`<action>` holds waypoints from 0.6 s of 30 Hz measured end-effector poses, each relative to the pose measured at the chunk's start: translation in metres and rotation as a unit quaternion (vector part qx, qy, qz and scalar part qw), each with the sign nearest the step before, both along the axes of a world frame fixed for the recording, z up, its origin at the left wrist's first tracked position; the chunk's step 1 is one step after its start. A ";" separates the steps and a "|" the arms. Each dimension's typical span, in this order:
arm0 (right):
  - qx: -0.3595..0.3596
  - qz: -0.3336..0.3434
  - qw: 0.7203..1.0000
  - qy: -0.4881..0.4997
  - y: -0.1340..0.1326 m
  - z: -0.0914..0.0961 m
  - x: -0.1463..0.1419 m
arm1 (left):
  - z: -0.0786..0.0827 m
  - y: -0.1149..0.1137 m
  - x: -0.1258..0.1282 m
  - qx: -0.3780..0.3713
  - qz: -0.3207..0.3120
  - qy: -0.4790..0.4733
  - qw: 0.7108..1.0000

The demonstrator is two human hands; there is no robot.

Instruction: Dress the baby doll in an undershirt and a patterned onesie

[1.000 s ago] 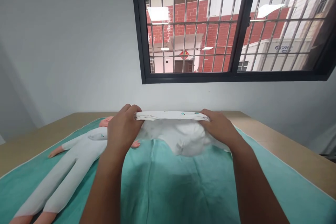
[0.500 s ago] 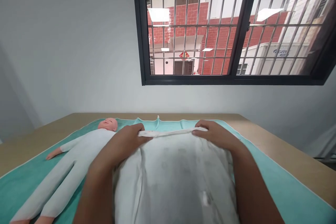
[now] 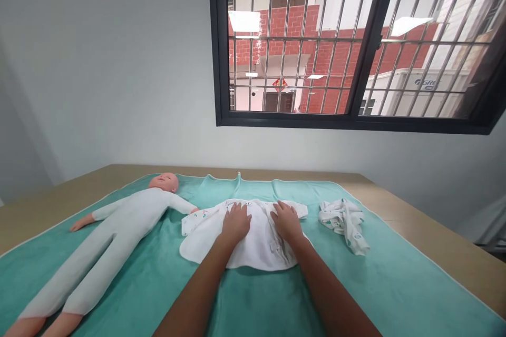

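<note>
A small white baby shirt (image 3: 253, 253) with printed sleeves lies spread on the green blanket (image 3: 261, 305). My left hand (image 3: 236, 221) rests on its upper middle, fingers stretched out. On the shirt's right half lies my right hand (image 3: 288, 222), its fingers also extended and pressing on the cloth. Left of the shirt a baby doll (image 3: 122, 221) in a white body lies on its back, one hand close to the shirt's left sleeve.
A crumpled white printed cloth (image 3: 343, 221) lies to the right on the blanket. Under the blanket is a wooden table (image 3: 443, 242), its far edge near the wall. A barred window (image 3: 292, 120) is set above.
Both hands have lowered the white shirt from close to the camera onto the blanket and let go of its edge. The crumpled cloth at right now shows.
</note>
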State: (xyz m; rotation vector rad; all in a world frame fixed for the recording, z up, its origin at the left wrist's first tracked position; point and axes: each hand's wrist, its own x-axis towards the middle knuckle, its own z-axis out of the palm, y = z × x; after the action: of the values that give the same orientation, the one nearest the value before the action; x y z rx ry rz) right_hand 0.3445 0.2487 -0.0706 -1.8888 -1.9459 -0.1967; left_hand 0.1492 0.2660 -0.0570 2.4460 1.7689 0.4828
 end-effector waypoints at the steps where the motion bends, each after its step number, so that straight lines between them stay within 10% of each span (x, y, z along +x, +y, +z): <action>1: -0.001 0.004 1.000 -0.001 -0.003 0.000 0.001 | -0.004 -0.006 -0.001 -0.007 -0.016 0.004 1.000; 11: -0.059 0.107 0.992 -0.002 -0.056 -0.027 0.027 | -0.028 -0.066 -0.046 0.003 -0.174 0.061 0.983; 18: -0.021 0.218 0.961 0.166 -0.112 0.047 -0.014 | -0.027 -0.069 -0.046 0.007 -0.178 0.045 0.983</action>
State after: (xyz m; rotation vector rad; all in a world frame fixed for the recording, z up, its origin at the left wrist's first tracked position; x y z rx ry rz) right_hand 0.3306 0.1363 -0.0231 -1.3592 -2.0710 0.2776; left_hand 0.1027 0.1974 -0.0840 2.7485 1.3083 0.3547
